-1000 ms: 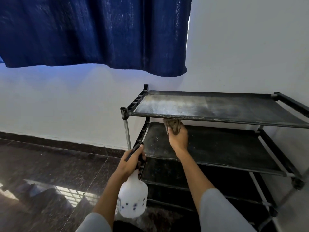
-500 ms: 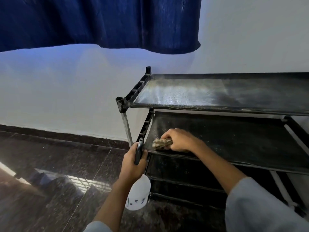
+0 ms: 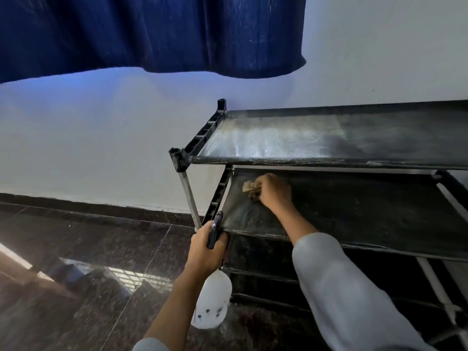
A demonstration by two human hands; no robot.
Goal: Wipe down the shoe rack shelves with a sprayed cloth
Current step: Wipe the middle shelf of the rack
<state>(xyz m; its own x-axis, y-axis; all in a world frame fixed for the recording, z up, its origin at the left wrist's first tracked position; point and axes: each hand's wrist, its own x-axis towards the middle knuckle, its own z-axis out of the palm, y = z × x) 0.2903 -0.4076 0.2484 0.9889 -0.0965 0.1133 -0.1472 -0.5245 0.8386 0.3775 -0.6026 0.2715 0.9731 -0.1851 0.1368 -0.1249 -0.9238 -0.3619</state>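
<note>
A black shoe rack (image 3: 197, 159) with several fabric shelves stands against the white wall. Its top shelf (image 3: 329, 138) looks dusty and streaked. My right hand (image 3: 274, 191) grips a crumpled tan cloth (image 3: 250, 187) and presses it on the second shelf (image 3: 367, 211), near that shelf's back left corner. My left hand (image 3: 206, 252) holds a white spray bottle (image 3: 212, 302) by its dark trigger head, just in front of the rack's front left post. The bottle hangs below my hand.
A dark blue curtain (image 3: 152, 34) hangs above, over the white wall. The floor (image 3: 76, 262) is dark polished stone with a bright reflection. Lower shelves (image 3: 266, 274) of the rack lie in shadow.
My right hand with the cloth has moved from the second shelf's front edge back toward the rear left. The left hand and bottle stayed by the front post.
</note>
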